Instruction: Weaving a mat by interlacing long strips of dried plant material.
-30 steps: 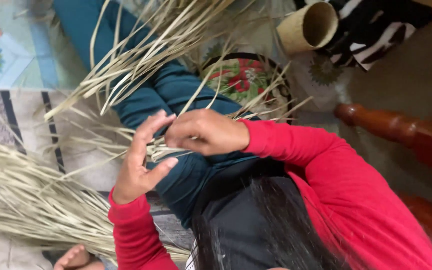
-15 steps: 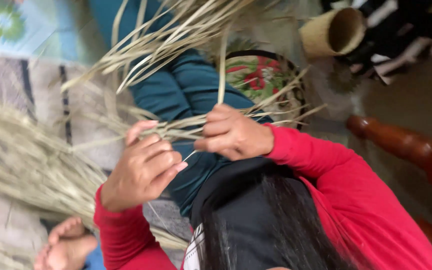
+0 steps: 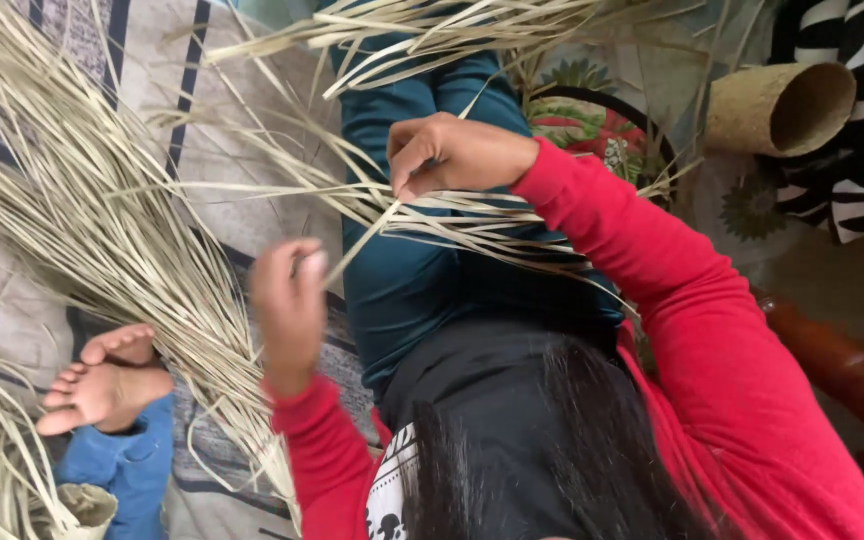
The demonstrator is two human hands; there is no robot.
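My right hand (image 3: 452, 155), in a red sleeve, pinches a cluster of pale dried palm strips (image 3: 452, 215) that lie across my lap in teal trousers (image 3: 402, 290). My left hand (image 3: 292, 300) is blurred and closed around one strip that runs up to the right hand. Long loose strips (image 3: 102, 220) fan out to the left over a mat. More strip ends (image 3: 422, 40) spread above my knees.
A woven cylinder basket (image 3: 782, 105) lies at the upper right beside zebra-striped cloth (image 3: 852, 150). A round floral item (image 3: 592, 125) sits under the strips. Another person's bare foot (image 3: 102, 385) rests at the lower left. Wooden furniture (image 3: 842, 370) stands on the right.
My left hand has moved away from the right, down and to the left, drawing one strip out. The right hand stays on the strips. The view has shifted.
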